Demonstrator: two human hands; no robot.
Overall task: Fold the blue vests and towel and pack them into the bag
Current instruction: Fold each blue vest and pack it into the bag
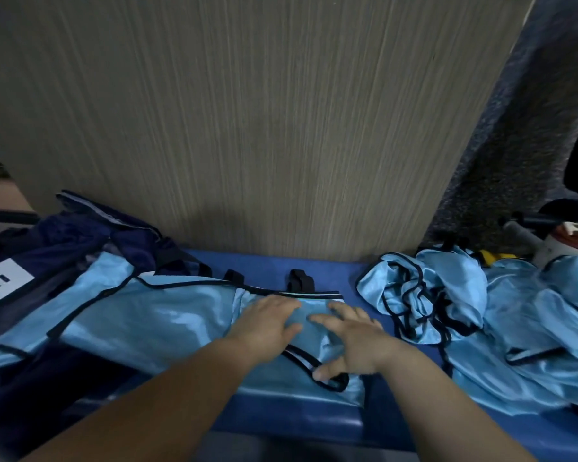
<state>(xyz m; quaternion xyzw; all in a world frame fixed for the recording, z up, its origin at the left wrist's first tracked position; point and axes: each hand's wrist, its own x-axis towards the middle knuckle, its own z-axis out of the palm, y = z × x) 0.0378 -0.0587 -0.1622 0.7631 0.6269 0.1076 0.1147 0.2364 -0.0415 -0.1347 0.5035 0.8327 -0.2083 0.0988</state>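
Observation:
A light blue vest (167, 315) with black trim lies spread across the blue bench (281, 418), its left part draped over the dark navy bag (24, 271). My left hand (269, 323) rests flat on the vest's right half, fingers straight. Just beside it, my right hand (351, 341) presses on the same vest with fingers spread, the thumb near a black-trimmed edge. A crumpled heap of more light blue vests (464, 305) sits on the bench to the right. I cannot pick out a towel.
A wood-grain panel (247, 128) stands upright right behind the bench. A grey speckled surface (514, 145) rises at the right. A white and red container (571, 245) and dark gear sit at the far right. The bag carries a white label (0, 283).

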